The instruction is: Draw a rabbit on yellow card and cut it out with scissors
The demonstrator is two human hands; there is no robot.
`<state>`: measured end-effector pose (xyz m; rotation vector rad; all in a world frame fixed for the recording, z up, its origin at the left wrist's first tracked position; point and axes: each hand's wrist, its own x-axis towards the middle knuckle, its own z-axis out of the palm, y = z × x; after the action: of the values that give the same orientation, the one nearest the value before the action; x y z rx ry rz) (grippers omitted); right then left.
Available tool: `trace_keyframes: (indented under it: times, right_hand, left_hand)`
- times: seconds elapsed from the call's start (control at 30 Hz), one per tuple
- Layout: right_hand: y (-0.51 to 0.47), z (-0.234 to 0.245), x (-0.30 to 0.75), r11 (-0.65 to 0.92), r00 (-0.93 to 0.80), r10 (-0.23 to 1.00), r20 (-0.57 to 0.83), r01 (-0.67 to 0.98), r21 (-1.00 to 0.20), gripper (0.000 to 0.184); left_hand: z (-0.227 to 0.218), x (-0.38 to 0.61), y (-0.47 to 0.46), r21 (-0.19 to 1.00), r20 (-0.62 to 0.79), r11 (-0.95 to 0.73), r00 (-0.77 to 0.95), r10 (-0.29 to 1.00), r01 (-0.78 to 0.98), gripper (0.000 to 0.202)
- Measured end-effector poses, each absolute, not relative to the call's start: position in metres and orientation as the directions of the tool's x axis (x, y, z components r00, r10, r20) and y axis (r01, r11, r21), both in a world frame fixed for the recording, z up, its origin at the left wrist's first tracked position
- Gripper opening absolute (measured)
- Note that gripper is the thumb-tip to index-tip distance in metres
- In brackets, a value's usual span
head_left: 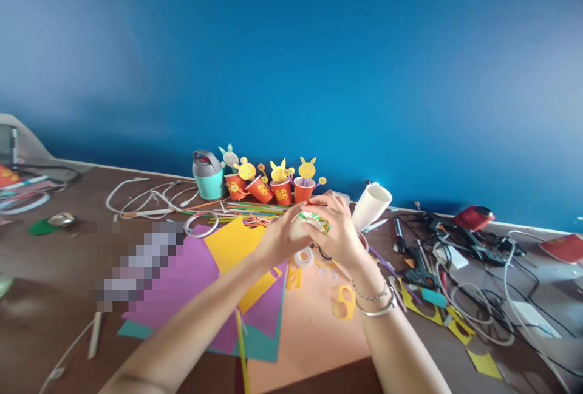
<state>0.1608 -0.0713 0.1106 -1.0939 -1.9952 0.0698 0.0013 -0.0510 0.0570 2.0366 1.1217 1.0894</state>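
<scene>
Left hand [283, 235], bare, curled and clamped on a small white piece [298, 228] with green marks; right hand [337, 224], with two bracelets [377, 309] at its wrist, thumb and fingers closed on the same piece from the other side. The piece, partly hidden by fingers and of unclear kind, sits between the two hands, above the worktop [54, 333]. Directly below the hands: one clear tape roll [303, 257], on a peach sheet [314, 336], with cut yellow scraps [345, 302]. Beyond the hands: red paper cups [282, 192] in a row, three bearing yellow animal-faced figures [306, 169], one a pale figure [230, 157]; at their left end, a teal container [212, 185] with grey lid. Below and left of the left hand: an orange-yellow sheet [234, 248] over purple sheets [191, 300]. Just right of the right hand, one white cylinder [372, 206], tilted; farther right, a dark glue gun [419, 271] among cables [483, 306].
</scene>
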Motion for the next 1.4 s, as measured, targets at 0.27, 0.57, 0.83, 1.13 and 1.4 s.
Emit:
trace_keyframes:
  times: [0.27,0.57,0.83,1.13,1.4]
  right_hand:
    - [-0.073,0.11,0.154,0.642,-0.207,0.691,0.693,0.616,-0.456,0.016]
    - [-0.078,0.106,0.145,0.614,-0.24,0.696,0.677,0.688,-0.387,0.012]
    - [-0.082,0.112,0.144,0.567,-0.027,0.733,0.679,0.575,-0.59,0.014]
    - [-0.081,0.104,0.138,0.286,0.187,0.939,0.288,0.04,-0.957,0.02]
    - [-0.089,0.112,0.135,0.388,0.18,0.893,0.413,0.159,-0.908,0.017]
  left_hand:
    - [0.062,0.002,-0.059,0.623,0.632,-0.675,0.255,0.732,0.394,0.041]
    - [0.068,0.002,-0.057,0.758,0.625,-0.617,0.034,0.78,0.212,0.004]
    - [0.065,0.001,-0.058,0.611,0.754,-0.732,0.063,0.654,0.302,0.004]
    - [0.07,-0.004,-0.062,0.494,0.835,-0.77,0.027,0.549,0.403,0.003]
    - [0.067,-0.004,-0.062,0.59,0.79,-0.75,-0.021,0.613,0.3,0.004]
